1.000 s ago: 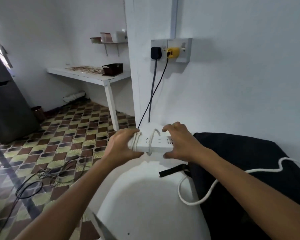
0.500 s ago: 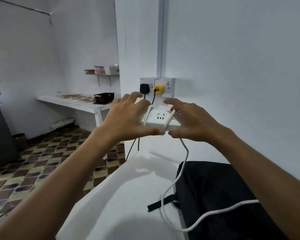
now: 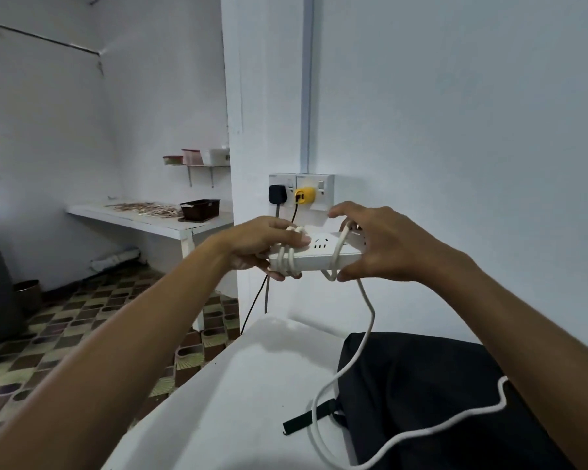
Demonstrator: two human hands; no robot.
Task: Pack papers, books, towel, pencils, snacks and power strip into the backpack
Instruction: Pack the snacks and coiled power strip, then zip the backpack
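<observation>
As hands (image 3: 323,249) grip: trailing cord (image 3: 350,364).

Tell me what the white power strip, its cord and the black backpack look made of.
White rectangular power strip: hard plastic, smooth, slightly glossy, moulded socket slots. Its white round cord: flexible rubbery or PVC sheath, bends in loose loops. Black backpack: matte woven fabric, probably nylon or polyester, soft folds.
</observation>
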